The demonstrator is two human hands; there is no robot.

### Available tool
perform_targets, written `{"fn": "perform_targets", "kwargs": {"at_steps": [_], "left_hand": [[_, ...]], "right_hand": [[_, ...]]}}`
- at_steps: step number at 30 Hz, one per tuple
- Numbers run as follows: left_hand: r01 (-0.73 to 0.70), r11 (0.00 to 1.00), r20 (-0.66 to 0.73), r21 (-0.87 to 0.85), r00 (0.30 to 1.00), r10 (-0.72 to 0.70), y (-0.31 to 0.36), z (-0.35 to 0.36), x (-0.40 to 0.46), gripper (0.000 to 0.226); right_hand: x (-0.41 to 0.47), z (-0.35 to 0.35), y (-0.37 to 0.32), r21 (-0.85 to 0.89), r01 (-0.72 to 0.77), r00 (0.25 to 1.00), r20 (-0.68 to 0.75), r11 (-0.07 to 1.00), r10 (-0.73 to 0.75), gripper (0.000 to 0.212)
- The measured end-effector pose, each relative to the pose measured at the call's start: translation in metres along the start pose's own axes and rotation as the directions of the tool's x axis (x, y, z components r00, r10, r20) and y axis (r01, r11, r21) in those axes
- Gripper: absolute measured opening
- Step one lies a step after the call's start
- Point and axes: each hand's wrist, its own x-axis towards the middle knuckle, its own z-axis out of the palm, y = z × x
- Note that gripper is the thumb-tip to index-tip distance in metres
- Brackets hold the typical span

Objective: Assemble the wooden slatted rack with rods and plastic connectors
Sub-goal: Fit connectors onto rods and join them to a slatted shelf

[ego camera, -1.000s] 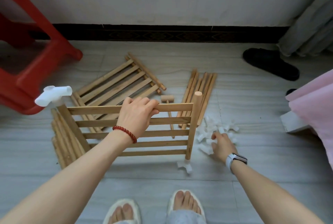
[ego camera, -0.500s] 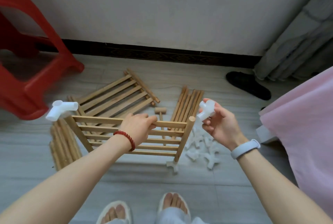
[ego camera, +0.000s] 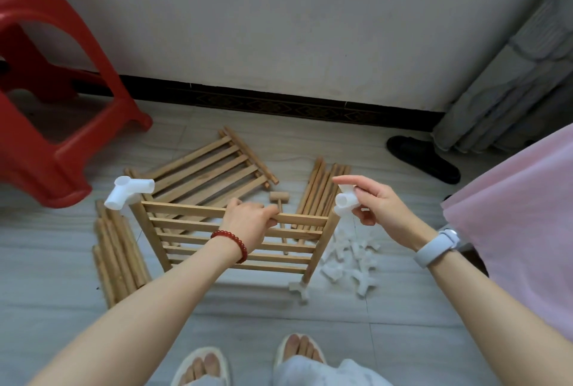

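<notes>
We saw the left hand (ego camera: 248, 218) gripping the upright wooden slatted panel's (ego camera: 235, 240) top slat, and the right hand (ego camera: 375, 205) pinching a white plastic connector (ego camera: 345, 201) beside its bare post top.

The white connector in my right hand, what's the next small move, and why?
Probably lower the white connector onto the bare top of the right post. The left post already wears a connector, and your left hand steadies the slatted panel.
</notes>
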Motion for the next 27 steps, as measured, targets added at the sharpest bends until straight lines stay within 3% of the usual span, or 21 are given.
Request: {"fn": "perform_targets", "kwargs": {"at_steps": [4,8,13,15,18,22,27], "left_hand": [[0.007,1.0,0.011,-0.01,1.0,-0.007,-0.001,0.001,0.0,0.02],[0.011,1.0,0.017,-0.02,1.0,-0.011,-0.001,0.0,0.002,0.019],[0.006,1.0,0.0,-0.015,1.0,-0.006,-0.002,0.003,0.003,0.02],[0.003,1.0,-0.012,-0.021,1.0,-0.003,-0.001,0.002,0.004,0.02],[0.004,0.999,-0.018,-0.034,1.0,-0.004,-0.001,0.003,0.005,0.02],[0.002,0.999,-0.037,-0.049,0.999,-0.004,-0.002,0.004,0.003,0.02],[0.021,0.998,-0.044,-0.055,0.999,-0.023,-0.006,0.009,0.001,0.018]], "right_hand": [[0.007,0.003,-0.008,-0.171,-0.005,0.998,0.053,0.985,0.015,0.037],[0.013,0.004,-0.02,-0.297,-0.038,0.99,0.121,0.954,0.077,0.016],[0.017,0.004,-0.034,-0.475,-0.006,0.981,0.168,0.88,0.098,0.02],[0.017,0.009,-0.037,-0.583,-0.016,0.987,0.123,0.812,0.108,0.016],[0.016,0.029,-0.03,-0.801,-0.046,0.989,0.047,0.597,0.138,0.038],[0.012,0.043,-0.026,-0.803,-0.035,0.993,0.039,0.595,0.111,0.016],[0.017,0.029,-0.03,-0.828,0.091,0.966,0.208,0.553,0.152,0.018]]}}
